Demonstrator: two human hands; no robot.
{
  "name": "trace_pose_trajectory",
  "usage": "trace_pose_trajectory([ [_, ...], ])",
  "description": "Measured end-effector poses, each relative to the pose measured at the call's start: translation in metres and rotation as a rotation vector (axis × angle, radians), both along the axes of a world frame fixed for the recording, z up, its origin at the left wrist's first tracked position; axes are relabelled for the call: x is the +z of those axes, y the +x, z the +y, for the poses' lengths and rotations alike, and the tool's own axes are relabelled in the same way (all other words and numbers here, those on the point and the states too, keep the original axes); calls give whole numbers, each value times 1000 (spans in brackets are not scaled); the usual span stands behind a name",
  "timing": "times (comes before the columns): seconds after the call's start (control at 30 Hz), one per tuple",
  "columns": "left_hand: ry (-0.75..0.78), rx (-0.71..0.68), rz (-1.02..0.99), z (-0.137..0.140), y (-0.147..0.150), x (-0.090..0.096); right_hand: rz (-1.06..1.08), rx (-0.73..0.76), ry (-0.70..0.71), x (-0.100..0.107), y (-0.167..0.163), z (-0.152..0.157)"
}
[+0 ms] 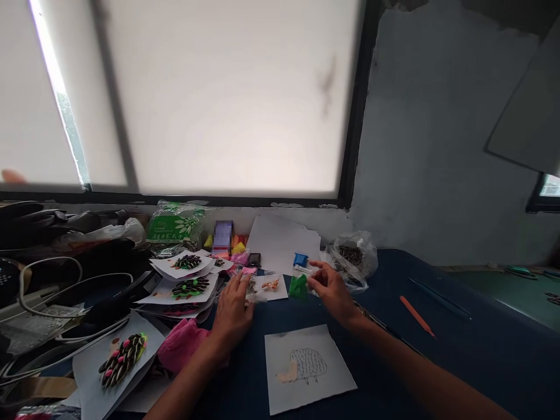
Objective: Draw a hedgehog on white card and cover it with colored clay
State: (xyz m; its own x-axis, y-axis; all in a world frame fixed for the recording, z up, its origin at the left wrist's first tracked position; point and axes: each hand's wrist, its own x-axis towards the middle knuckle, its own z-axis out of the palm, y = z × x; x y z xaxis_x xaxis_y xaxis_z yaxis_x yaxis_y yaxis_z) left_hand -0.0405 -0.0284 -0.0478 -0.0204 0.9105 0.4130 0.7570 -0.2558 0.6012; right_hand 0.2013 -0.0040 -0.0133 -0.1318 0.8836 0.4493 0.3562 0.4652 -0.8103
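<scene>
My right hand (330, 289) is pinched at the edge of a small clear packet of green modelling clay (298, 287), raised a little over the table. My left hand (234, 306) lies with its fingers stretched out, touching or just over crinkled clear plastic at the table's middle. Beside those fingertips, a white card with orange bits (271, 284) is partly covered. A blue clay packet (300, 259) lies just beyond the green one. Nearer to me, between my forearms, is a white card with a drawn hedgehog-like animal (308, 367), its head filled in peach.
Cards decorated with striped seeds (191, 286) are stacked at left, near a pink cloth (184, 344) and tangled white cables (65, 315). Behind stand a green seed bag (175, 224), a phone (223, 236) and white paper (282, 239). Rightward are a bag of seeds (352, 254) and an orange pen (417, 317).
</scene>
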Motion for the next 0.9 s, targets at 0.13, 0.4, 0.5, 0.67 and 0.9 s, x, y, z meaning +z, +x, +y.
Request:
trace_pose_trajectory([
  [0.13, 72, -142, -183, -10, 13, 13, 212, 82, -145, -9, 3, -17],
  [0.4, -254, -542, -733, -24, 41, 19, 391, 231, -290, -1, -19, -51],
  [0.5, -266, -490, -733, -23, 37, 22, 360, 284, -354, 6, -19, -58],
  [0.67, -275, -428, -729, -26, 36, 25, 218, 355, -430, 9, -13, -57],
  [0.9, -257, -400, -729, -28, 36, 31, 210, 394, -434, 12, -12, -58],
])
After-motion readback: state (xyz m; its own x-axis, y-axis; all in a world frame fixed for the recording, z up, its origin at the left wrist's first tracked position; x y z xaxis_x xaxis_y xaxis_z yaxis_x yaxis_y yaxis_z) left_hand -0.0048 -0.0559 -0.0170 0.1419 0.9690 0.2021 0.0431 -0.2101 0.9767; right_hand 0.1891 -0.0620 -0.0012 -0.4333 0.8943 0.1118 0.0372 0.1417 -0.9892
